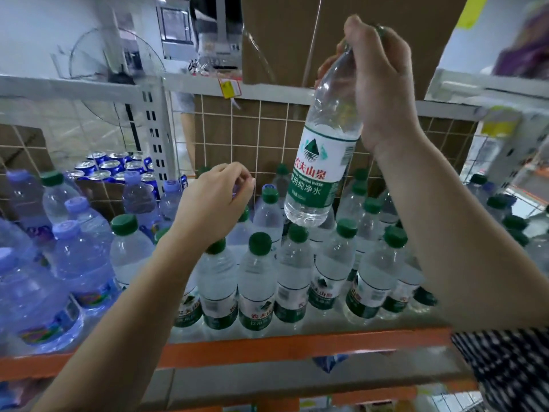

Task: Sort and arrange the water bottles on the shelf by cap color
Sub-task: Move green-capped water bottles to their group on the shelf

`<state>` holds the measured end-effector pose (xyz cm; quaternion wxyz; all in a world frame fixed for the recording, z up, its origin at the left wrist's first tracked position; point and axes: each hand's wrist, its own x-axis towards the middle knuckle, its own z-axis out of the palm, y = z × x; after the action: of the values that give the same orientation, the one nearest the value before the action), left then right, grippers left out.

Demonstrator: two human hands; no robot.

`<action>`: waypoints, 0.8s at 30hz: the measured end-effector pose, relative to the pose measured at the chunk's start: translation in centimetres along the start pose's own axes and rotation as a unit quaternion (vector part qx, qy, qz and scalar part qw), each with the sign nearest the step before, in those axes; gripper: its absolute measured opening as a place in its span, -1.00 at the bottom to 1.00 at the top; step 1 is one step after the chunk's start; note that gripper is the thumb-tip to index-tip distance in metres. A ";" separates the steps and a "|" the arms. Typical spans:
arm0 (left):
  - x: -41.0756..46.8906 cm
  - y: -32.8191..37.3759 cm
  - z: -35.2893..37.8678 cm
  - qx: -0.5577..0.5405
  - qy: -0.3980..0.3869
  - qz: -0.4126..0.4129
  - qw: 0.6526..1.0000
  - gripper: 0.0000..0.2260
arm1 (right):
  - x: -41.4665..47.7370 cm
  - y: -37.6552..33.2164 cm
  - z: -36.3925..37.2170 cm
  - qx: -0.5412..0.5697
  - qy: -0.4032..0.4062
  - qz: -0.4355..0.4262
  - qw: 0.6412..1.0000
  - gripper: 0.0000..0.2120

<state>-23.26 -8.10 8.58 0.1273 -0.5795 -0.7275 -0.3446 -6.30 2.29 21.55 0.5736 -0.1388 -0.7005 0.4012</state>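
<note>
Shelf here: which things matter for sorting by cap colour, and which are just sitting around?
In the job: green-label bottle lifted by the right hand; green-capped bottles; purple-capped bottles.
Just lying about: blue cans; cardboard box; fan; yellow tag.

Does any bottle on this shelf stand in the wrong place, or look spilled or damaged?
Yes: one green-capped bottle stands at the far left among the lavender-capped bottles, apart from the green-capped group. Nothing looks spilled or damaged.
</note>
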 end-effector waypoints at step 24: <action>-1.3 -0.9 1.8 0.041 -0.117 -0.045 0.991 -0.68 | -1.5 13.1 -1.2 -0.406 -0.465 0.073 0.783 -0.59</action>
<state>-23.30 -7.99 6.17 0.0494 -0.5769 -0.7761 -0.2499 -8.19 10.21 11.07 0.0382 -0.2058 -0.9683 0.1361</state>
